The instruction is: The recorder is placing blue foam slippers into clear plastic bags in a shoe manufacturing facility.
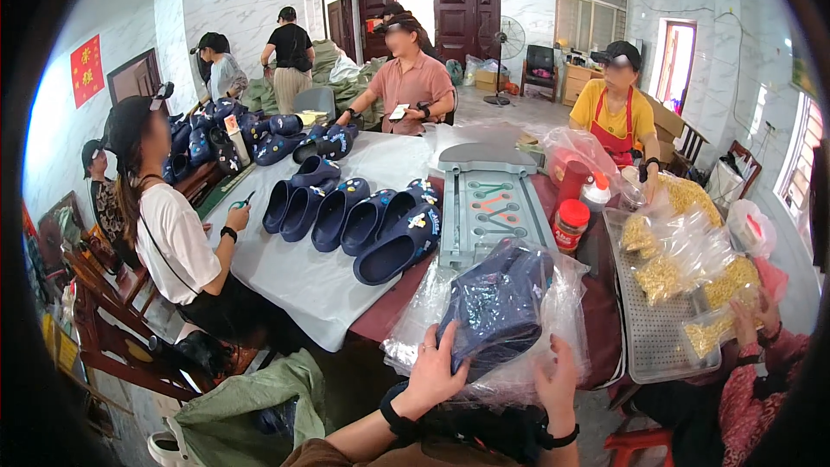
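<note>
A pair of navy clogs (497, 303) lies inside a clear plastic bag (566, 294) on the table edge before me. My left hand (428, 372) grips the near left end of the bagged clogs, thumb and fingers around it. At the bag's right side is my right hand (558, 380), its fingers apart and close against the loose film. Just beyond the bag lies a grey plastic folding board (488, 203) with round cut-outs and orange marks. Several loose navy clogs (393, 246) with small charms stand in a row to the left.
A red-lidded jar (569, 227) stands right of the board. Farther right, a perforated metal tray (644, 346) bears bags of yellow pieces (661, 277). A green sack (251, 406) sits at lower left. Co-workers surround the table; one at left holds scissors (242, 202). More clogs (203, 143) are piled far left.
</note>
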`<control>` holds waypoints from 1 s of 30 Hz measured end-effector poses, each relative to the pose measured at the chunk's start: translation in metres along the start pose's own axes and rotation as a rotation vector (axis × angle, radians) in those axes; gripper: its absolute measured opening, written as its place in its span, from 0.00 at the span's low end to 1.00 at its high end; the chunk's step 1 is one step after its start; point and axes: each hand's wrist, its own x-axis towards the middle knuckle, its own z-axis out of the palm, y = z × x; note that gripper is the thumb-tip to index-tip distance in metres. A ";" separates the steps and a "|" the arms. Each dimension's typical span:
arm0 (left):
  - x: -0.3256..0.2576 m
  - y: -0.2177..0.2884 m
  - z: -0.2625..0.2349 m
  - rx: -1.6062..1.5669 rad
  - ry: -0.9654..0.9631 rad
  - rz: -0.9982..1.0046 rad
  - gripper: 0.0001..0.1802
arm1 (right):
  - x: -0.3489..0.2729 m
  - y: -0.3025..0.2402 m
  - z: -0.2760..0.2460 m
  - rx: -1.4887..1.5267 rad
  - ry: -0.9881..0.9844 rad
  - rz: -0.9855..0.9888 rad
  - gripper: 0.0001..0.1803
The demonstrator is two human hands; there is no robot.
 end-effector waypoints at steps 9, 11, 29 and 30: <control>0.001 0.011 0.005 0.058 0.063 0.005 0.46 | -0.019 0.008 0.011 -0.445 -0.181 -0.159 0.31; 0.000 -0.004 0.008 0.061 0.086 0.101 0.48 | -0.019 0.005 0.016 -0.445 -0.234 -0.186 0.29; 0.002 -0.011 0.004 0.058 0.067 0.088 0.44 | -0.013 -0.004 0.010 -0.287 -0.134 -0.182 0.26; 0.003 -0.013 0.002 0.048 0.054 0.072 0.44 | -0.013 -0.005 0.010 -0.286 -0.149 -0.157 0.27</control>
